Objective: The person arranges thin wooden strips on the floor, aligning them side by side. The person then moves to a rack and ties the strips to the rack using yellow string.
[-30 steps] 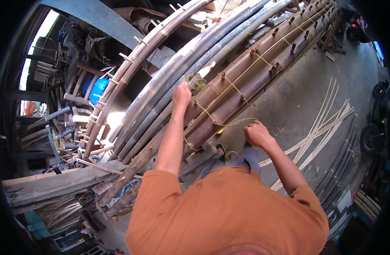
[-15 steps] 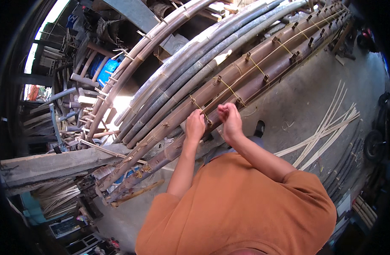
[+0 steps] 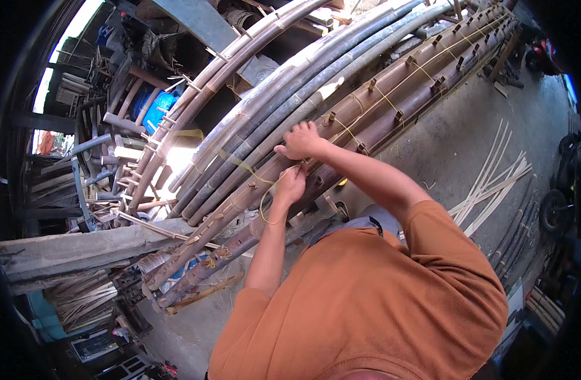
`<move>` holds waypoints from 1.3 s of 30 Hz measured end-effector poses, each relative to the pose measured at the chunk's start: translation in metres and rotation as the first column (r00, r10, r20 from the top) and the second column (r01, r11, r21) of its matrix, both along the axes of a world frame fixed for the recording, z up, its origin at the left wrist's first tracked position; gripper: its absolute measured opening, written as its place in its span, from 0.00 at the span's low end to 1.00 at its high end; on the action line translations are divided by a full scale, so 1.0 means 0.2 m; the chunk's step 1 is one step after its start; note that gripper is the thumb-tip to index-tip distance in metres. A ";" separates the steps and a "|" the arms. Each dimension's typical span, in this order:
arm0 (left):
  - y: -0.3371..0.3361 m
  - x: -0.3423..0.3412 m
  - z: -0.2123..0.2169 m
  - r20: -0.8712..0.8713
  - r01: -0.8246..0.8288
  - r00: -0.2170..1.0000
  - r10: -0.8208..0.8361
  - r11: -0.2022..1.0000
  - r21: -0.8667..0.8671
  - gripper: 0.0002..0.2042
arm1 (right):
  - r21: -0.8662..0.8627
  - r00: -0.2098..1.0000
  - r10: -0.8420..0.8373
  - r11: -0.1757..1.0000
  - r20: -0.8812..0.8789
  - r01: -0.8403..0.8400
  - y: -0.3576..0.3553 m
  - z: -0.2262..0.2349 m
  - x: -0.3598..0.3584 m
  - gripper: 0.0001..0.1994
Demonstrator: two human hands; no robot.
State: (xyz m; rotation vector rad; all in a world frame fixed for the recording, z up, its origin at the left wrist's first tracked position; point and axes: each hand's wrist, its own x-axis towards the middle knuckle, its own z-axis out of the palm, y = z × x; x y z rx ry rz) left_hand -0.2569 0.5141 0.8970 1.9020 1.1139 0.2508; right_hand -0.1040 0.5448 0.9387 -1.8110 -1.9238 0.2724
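Two long brown bamboo poles point(image 3: 345, 114) run side by side in front of me, with short wooden pegs point(image 3: 398, 116) standing out of them. Thin yellow binding strip point(image 3: 384, 95) crosses between the poles from peg to peg. Pinched closed beside a peg, my left hand point(image 3: 290, 183) grips the yellow strip, whose loose length loops by my wrist and trails away left, partly blurred. My right hand point(image 3: 300, 140) reaches across above the upper pole, fingers apart, with nothing visible in it.
Grey curved poles point(image 3: 252, 130) lie beyond the brown ones. Farther left, a bent pole point(image 3: 167, 120) bristles with small sticks. Pale split strips point(image 3: 493, 183) rest on the concrete floor at right, near a wheel point(image 3: 556, 210). A concrete beam point(image 3: 81, 247) crosses at left.
My right hand has swung left and away from me, over the upper pole, and its fingers have spread. The strip's loose end now flies out to the left. My left hand has barely moved.
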 end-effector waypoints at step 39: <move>-0.43 2.18 0.58 -0.072 0.699 0.715 -0.695 0.709 0.097 0.18 | -0.987 -0.303 -0.942 0.113 -0.144 0.118 -3.13 -1.54 0.67 0.26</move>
